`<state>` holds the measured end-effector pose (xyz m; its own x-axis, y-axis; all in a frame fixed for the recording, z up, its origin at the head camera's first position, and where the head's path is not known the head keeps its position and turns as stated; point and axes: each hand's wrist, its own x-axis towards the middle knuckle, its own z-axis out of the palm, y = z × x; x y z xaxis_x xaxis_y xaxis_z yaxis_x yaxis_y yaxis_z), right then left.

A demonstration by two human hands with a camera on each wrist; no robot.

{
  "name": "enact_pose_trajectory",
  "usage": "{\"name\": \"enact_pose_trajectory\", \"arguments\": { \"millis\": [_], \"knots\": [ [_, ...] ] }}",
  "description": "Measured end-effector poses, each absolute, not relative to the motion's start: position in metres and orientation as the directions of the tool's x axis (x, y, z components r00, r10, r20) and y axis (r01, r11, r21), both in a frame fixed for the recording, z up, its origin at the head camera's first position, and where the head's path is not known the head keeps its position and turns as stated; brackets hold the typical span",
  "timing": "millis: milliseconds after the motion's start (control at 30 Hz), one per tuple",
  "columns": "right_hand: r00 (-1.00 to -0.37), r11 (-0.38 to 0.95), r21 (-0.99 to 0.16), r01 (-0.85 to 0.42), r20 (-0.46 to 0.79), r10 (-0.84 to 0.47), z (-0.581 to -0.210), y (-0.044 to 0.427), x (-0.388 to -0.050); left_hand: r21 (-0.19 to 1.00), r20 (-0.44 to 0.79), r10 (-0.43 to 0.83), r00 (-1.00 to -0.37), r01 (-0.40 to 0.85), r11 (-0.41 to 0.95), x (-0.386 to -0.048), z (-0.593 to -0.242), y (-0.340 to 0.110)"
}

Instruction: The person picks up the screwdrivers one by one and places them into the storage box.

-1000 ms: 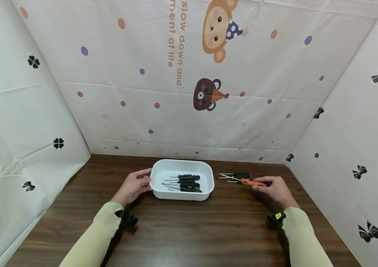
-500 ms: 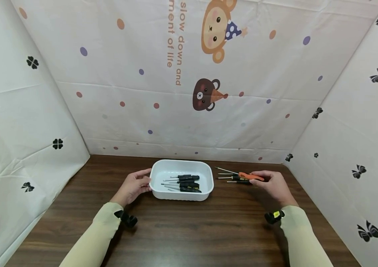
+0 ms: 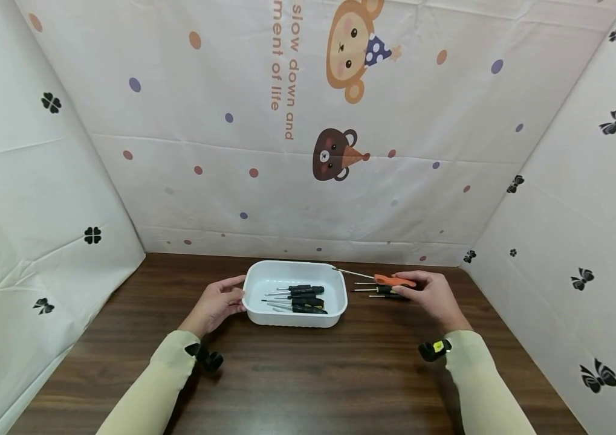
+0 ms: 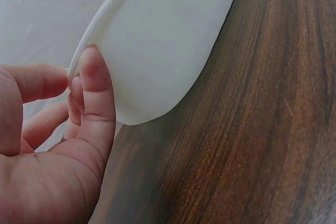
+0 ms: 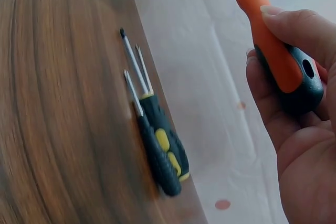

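Note:
My right hand pinches the handle of an orange screwdriver, its thin shaft pointing left across the right rim of a white tray. In the right wrist view, thumb and fingers close round the orange and dark handle. My left hand holds the tray's left end, and the left wrist view has fingers and thumb gripping the tray's rim. Inside the tray lie several dark-handled screwdrivers, shafts to the left.
Right of the tray, partly under my right hand, lie three dark-handled screwdrivers on the brown wooden table. Behind the table hangs a patterned white cloth, with similar cloth at both sides.
My right hand has moved left with the orange screwdriver, bringing its tip from above the dark screwdrivers to the tray's right rim. My left hand keeps its hold on the tray.

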<state>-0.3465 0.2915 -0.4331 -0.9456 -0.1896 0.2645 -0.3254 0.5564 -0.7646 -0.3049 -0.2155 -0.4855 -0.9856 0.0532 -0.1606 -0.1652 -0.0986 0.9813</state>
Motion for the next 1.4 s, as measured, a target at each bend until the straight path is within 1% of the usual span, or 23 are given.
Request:
{"name": "enact_pose_trajectory", "arguments": {
  "millis": [167,433,600,1033,1233,1400],
  "knots": [
    [-0.937,0.541,-0.765,-0.350,0.281,-0.208,-0.430,0.279,-0.347,0.981,-0.159,0.056,-0.986,-0.164,-0.102,-0.305,-0.486,-0.216],
    [-0.945,0.478,-0.818,-0.321,0.248,-0.212,-0.426,0.260,-0.346,0.982,-0.154,0.061,-0.986,-0.159,-0.103,-0.305,-0.487,-0.216],
    [-0.938,0.449,-0.828,-0.336,0.254,-0.236,-0.427,0.249,-0.348,0.982,-0.151,0.058,-0.987,-0.156,-0.104,-0.305,-0.487,-0.216],
    [-0.910,0.429,-0.810,-0.399,0.290,-0.297,-0.430,0.218,-0.353,0.980,-0.159,0.058,-0.986,-0.165,-0.114,-0.305,-0.487,-0.216],
    [-0.903,0.426,-0.809,-0.404,0.279,-0.328,-0.432,0.205,-0.355,0.980,-0.161,0.055,-0.985,-0.167,-0.113,-0.305,-0.486,-0.216],
    [-0.907,0.438,-0.813,-0.385,0.244,-0.344,-0.436,0.196,-0.358,0.979,-0.162,0.058,-0.985,-0.168,-0.112,-0.304,-0.486,-0.216]
  ]
}}
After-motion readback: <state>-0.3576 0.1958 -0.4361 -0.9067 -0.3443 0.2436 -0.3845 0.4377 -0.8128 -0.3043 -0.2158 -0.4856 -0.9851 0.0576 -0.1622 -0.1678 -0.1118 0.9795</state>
